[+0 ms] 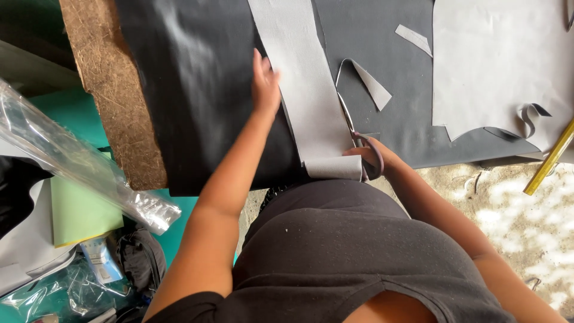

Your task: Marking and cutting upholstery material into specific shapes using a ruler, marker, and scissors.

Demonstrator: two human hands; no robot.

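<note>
Lower left, packages: clear plastic roll (78, 173) lay slanted across a pale green sheet (78, 215); below it sat a small blue-and-white packet (100, 260) beside a dark cloth bundle (142, 257); printing on the packet too small to make out.
Left edge: brown fibre board (113, 90) ran down beside the black sheet (197, 90), its lower corner over the teal surface (72, 110).
Worktop: dark grey sheet (388, 119) covered the worktop; its near edge ended at the sandy floor (508, 209).
Open room: bare grey sheet lay between the grey strip (305, 90) and the large pale grey piece (496, 66) at upper right; small offcuts (373, 87) lay in that gap.
Right edge: yellow ruler (550, 158) slanted off the worktop corner.
Strip, look: light grey, long, straight-sided, matte; it ran from the top edge down toward the person, near end curled under at the worktop edge.
Left hand (265, 84): flat, fingers spread, pressed on the black sheet at the strip's left edge; grip held nothing.
Right hand (373, 158): fingers closed through the handles of the scissors (359, 140); blades lay along the strip's right edge, near its lower end.
Blade opening: could not tell.
</note>
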